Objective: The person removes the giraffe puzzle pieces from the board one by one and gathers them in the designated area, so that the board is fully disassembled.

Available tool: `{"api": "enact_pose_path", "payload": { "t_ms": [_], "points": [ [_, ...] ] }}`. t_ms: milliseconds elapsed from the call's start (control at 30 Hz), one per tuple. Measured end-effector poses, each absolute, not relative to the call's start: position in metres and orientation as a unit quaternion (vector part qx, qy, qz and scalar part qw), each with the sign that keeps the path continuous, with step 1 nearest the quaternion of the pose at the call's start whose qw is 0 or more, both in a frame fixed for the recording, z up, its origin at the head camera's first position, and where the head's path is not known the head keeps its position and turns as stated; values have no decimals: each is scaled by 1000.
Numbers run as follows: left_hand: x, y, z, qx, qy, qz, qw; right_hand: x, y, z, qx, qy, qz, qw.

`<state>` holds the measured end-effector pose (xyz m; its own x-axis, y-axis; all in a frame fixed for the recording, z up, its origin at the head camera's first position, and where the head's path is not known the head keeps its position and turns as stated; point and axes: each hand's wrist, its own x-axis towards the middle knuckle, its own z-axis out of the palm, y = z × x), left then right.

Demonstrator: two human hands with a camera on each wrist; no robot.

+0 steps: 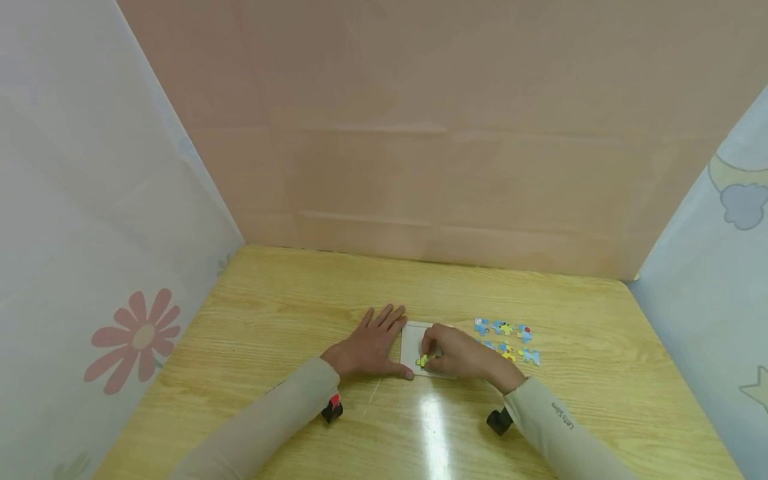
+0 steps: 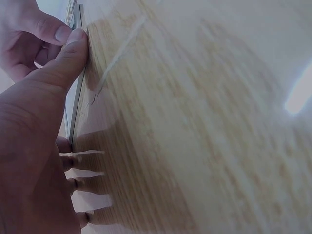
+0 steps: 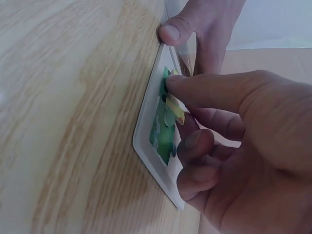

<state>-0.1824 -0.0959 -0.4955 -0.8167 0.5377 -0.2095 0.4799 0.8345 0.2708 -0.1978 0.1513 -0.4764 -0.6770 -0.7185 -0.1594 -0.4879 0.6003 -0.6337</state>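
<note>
A shallow white puzzle tray point(image 1: 412, 340) lies on the wooden table, partly covered by the hands. My left hand point(image 1: 372, 347) lies along its left side with fingers spread, the thumb touching the near edge. Over the tray, my right hand point(image 1: 454, 351) pinches a yellow puzzle piece point(image 3: 174, 108) between thumb and a finger, the piece tilted. Green puzzle pieces point(image 3: 162, 126) sit inside the tray beneath it, close to the near rim. In the left wrist view the tray shows only as a thin edge, and the pinched piece is hidden.
Several loose puzzle pieces point(image 1: 524, 333), mostly blue and some yellow, lie in two rows right of the tray. A brown panel point(image 1: 444, 133) stands behind the table point(image 1: 288, 287). Patterned pale sheets flank both sides. Black wrist devices point(image 1: 499, 421) hang under the sleeves.
</note>
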Motion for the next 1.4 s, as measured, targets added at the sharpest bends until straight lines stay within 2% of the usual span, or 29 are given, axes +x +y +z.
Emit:
{"api": "enact_pose_path", "payload": {
  "t_ms": [567,933,1400],
  "points": [
    [-184,-97,-497,267,948,102,141,-199,157,-468,-331,847,-347,230],
    [-184,-97,-496,266,949,103,135,-203,177,-457,-317,851,-361,212],
    [-184,-97,-492,270,946,113,140,-196,236,-456,-291,873,-356,165]
  ]
}}
